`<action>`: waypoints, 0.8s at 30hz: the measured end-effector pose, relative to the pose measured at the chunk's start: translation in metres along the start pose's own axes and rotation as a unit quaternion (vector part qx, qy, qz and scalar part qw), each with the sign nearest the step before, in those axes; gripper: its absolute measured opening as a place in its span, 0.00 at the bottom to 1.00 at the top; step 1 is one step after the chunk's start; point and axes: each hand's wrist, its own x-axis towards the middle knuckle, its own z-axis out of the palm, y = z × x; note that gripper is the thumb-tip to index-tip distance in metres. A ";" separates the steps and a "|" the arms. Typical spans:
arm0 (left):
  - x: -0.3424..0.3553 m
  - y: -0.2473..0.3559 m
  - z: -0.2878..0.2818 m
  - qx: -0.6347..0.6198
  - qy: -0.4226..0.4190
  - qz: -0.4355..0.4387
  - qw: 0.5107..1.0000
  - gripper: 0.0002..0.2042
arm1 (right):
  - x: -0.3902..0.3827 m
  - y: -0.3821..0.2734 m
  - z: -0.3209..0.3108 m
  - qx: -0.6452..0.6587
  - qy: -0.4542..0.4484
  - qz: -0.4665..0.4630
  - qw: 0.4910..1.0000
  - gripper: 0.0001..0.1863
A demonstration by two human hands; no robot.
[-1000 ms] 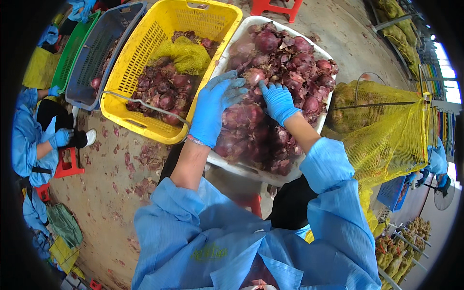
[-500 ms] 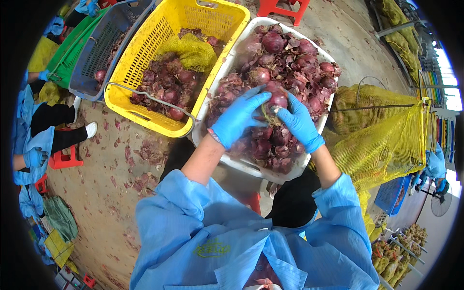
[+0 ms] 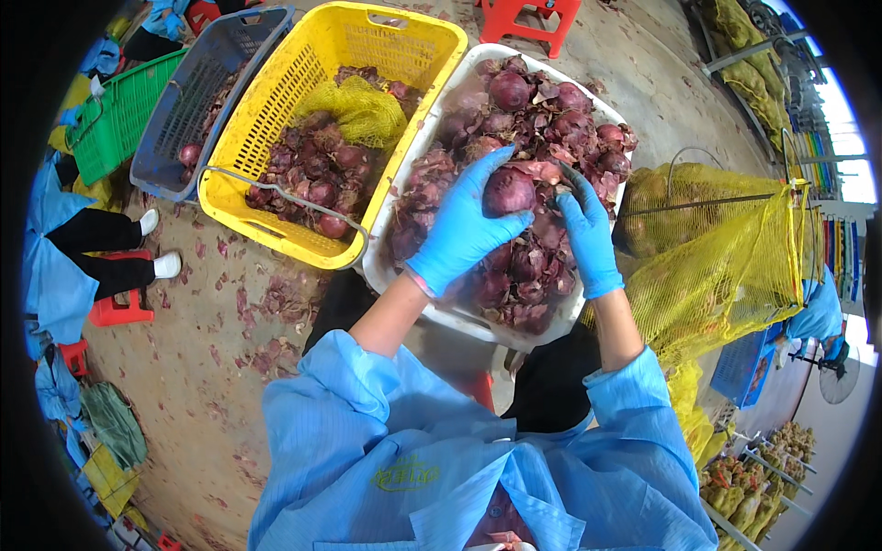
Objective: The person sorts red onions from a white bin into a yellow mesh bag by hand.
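Note:
My left hand (image 3: 459, 234), in a blue glove, cups a round red onion (image 3: 508, 192) between thumb and fingers. To its right my right hand (image 3: 590, 241), gloved alike, pinches a loose piece of papery onion skin (image 3: 538, 172) beside the onion's upper right side. Both hands are over a white tub (image 3: 450, 319) heaped with red onions and dry skins. Left of it stands a yellow basket (image 3: 404, 50) with a wire handle, holding more red onions and a crumpled yellow mesh bag (image 3: 354, 112).
Beyond the yellow basket are a grey-blue basket (image 3: 165, 138) and a green one (image 3: 129, 115). A large yellow mesh sack (image 3: 721, 266) hangs at the right. A red stool (image 3: 533, 23) stands behind the tub. Co-workers in blue sit at the far left; skins litter the floor.
The onion has moved slightly left and now sits in my left hand alone. My right hand has drawn away to the right with a piece of skin.

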 end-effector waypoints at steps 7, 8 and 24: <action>-0.008 -0.003 0.002 0.258 0.022 0.080 0.963 0.41 | -0.021 -0.039 0.043 0.059 -0.102 -0.009 0.993 0.31; -0.009 -0.003 0.001 0.268 0.017 0.084 0.960 0.41 | -0.022 -0.038 0.044 0.078 -0.100 0.010 0.992 0.30; -0.002 -0.010 0.015 -0.110 -0.124 -0.155 0.974 0.12 | -0.060 -0.042 -0.056 0.314 0.032 0.112 0.942 0.21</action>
